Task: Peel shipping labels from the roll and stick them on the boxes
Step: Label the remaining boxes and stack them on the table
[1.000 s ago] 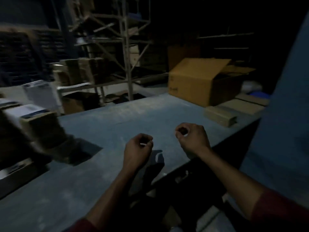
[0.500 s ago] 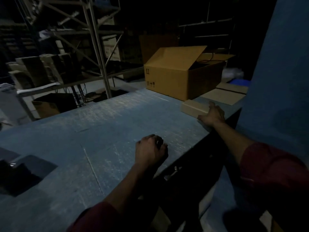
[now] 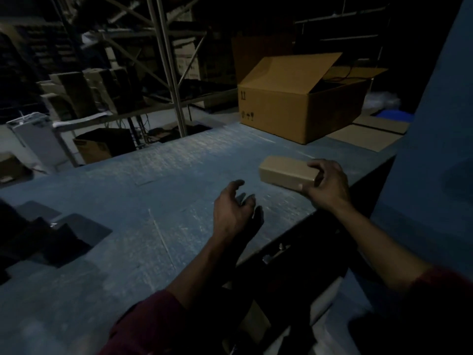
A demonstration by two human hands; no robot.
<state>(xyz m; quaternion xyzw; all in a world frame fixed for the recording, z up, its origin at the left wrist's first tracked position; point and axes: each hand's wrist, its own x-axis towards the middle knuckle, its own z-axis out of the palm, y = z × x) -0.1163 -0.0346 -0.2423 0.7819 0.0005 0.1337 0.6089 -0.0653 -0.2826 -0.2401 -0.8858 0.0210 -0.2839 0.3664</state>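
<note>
Dim warehouse, low light, detail soft. Worn blue worktable (image 3: 133, 201) runs across the view, scuffed, with a pale scratch line near the middle. Far right corner of the table: large open brown cardboard carton (image 3: 289, 108), flaps up, dark contents I cannot make out. Flat cardboard sheets (image 3: 363, 137) lie just beside it toward the right edge. Behind the table, grey metal racking (image 3: 169, 73) with diagonal braces, stacked cartons on its shelves. White boxy unit (image 3: 33, 139) on the floor at the left. Dark flat shapes (image 3: 64, 234) on the table's left end, not identifiable. Blue wall (image 3: 440, 124) on the right.

Small tan rectangular cardboard box (image 3: 286, 170) is over the table near its right front edge, well in front of the carton. Long axis runs roughly left-right, far end aimed left and slightly away, top face up. Right hand (image 3: 330, 188) grips its near-right end, fingers over the top edge, thumb on the front face. Whether the box touches the table: cannot tell.

Left hand (image 3: 235, 213) hovers low over the table, near the box's left end but apart from it, fingers spread and loosely curved, holding nothing. No label visible on the box faces in view.
</note>
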